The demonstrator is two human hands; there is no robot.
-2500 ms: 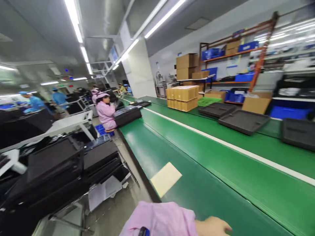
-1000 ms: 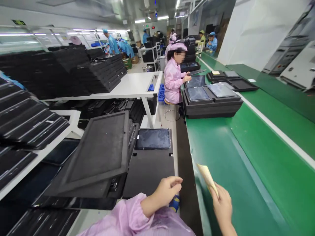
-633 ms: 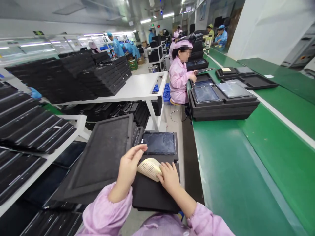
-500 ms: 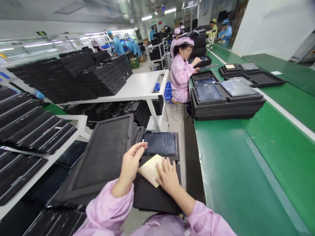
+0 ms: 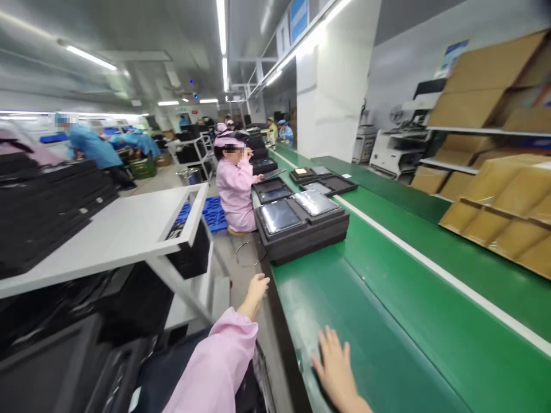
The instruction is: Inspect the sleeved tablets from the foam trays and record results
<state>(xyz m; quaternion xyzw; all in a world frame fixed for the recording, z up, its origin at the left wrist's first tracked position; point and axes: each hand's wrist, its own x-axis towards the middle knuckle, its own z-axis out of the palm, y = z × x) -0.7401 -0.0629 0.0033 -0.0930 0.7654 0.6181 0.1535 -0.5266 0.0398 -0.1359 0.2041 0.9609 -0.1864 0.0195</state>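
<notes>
My left hand hovers by the near edge of the green bench, its fingers bent together. Whatever may be between those fingertips is too small to make out. Over the green surface my right hand is spread with nothing in it; whether it touches the surface I cannot tell. Ahead of both hands, a black foam tray stack carries two glossy tablet screens, one on the left and one on the right. Beneath my left sleeve a dark screen is partly hidden.
A co-worker in pink sits at the bench beyond the trays. To the left stands a white table with black tray stacks. Cardboard boxes line the right side. More foam trays lie farther along.
My view has swung right and up. My right hand has left the dotted yellow sheet and is now over the bench; my left hand has moved from the screen toward the bench edge.
</notes>
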